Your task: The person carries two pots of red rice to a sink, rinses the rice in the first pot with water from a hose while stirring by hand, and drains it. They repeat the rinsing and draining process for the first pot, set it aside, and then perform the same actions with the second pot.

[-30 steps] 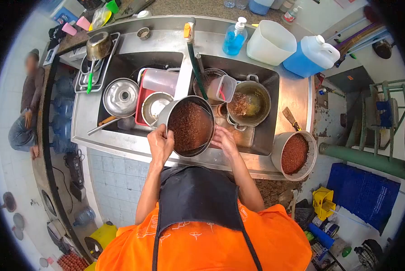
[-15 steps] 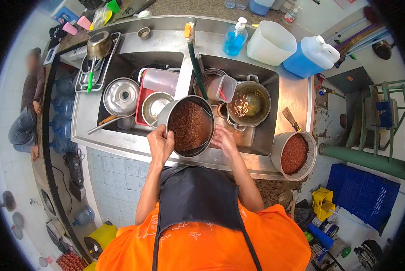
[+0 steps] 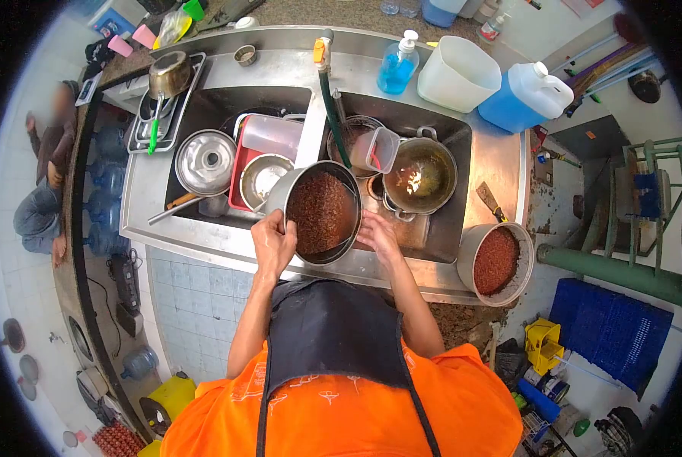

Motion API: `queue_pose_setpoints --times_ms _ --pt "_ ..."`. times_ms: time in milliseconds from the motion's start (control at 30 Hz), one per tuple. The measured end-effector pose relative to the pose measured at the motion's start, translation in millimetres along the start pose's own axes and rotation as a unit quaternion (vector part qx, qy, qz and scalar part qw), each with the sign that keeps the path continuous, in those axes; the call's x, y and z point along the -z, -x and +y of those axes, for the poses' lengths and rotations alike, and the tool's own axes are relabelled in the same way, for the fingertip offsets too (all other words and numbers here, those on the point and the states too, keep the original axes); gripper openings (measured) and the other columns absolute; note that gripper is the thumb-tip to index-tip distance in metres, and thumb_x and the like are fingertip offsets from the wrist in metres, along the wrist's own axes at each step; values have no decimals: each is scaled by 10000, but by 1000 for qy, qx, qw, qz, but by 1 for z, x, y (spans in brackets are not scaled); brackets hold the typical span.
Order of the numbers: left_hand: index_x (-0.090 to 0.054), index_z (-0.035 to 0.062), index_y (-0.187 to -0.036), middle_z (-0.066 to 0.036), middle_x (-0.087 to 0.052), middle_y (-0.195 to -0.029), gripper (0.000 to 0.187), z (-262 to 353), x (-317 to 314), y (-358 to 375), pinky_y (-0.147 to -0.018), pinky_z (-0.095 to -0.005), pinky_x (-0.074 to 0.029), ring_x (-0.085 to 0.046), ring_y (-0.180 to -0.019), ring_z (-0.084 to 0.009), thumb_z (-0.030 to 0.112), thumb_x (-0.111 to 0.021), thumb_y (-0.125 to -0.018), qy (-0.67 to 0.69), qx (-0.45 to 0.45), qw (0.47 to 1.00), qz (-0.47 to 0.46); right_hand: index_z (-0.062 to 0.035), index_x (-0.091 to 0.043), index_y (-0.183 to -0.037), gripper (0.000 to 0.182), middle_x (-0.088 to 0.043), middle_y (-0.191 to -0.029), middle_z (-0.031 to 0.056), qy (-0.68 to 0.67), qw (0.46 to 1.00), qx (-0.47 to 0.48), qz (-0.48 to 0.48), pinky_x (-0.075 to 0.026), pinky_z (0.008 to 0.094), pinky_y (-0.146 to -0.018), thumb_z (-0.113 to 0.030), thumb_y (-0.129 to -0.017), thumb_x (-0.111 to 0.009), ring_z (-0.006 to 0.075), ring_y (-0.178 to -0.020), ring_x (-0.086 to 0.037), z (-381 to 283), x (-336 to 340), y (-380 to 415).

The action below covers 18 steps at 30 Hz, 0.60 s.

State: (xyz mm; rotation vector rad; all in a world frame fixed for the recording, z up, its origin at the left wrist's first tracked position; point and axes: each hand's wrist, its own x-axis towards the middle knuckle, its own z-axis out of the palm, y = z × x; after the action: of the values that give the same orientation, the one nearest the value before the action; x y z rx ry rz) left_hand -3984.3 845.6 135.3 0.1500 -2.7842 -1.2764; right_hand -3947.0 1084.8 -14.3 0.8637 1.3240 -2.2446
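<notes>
A metal pot [image 3: 278,194], tilted toward me, holds reddish-brown grains [image 3: 318,213] and some liquid. My left hand [image 3: 273,238] grips its left rim, thumb over the edge. On the right side, my right hand [image 3: 379,234] rests against the pot with its fingers apart, supporting it. The pot is over the front of the double sink [image 3: 440,242]. Behind it hangs a green hose [image 3: 331,114]. A larger pot [image 3: 419,183] with pale bits in water sits in the right basin. Another pot [image 3: 527,263] of reddish grains stands on the right front corner.
The left basin holds a round lid [image 3: 205,164], a red tray [image 3: 243,164] and a metal bowl [image 3: 263,181]. Behind the sink stand a blue soap bottle [image 3: 396,68], a white container [image 3: 455,75] and a blue jug [image 3: 516,99]. Another person [image 3: 40,198] is at the far left.
The grains have shifted slightly inside the tilted pot. My hands keep nearly the same place. The person at the left has raised a hand.
</notes>
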Motion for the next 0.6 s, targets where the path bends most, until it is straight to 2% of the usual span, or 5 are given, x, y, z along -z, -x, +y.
queue_pose_setpoints --times_ms 367,600 --pt "-400 -31 -592 -135 -345 -484 267 6 0 1 -484 -372 -343 -351 -463 -191 40 -602 -752 -3 -15 1000 -2 -63 -555 -1285 326 -622 -1021 21 -6 1000 -2 -5 -557 331 -788 -148 -974 -504 131 -838 -613 3 2 -4" --pt "-409 -31 -591 -141 -366 -485 260 7 -1 1 -483 -373 -354 -373 -452 -205 39 -603 -749 -6 -12 1000 -8 -61 -559 -1265 308 -617 -1040 21 -7 1000 -5 -7 -554 318 -773 -151 -976 -503 124 -838 -613 1 1 -3"
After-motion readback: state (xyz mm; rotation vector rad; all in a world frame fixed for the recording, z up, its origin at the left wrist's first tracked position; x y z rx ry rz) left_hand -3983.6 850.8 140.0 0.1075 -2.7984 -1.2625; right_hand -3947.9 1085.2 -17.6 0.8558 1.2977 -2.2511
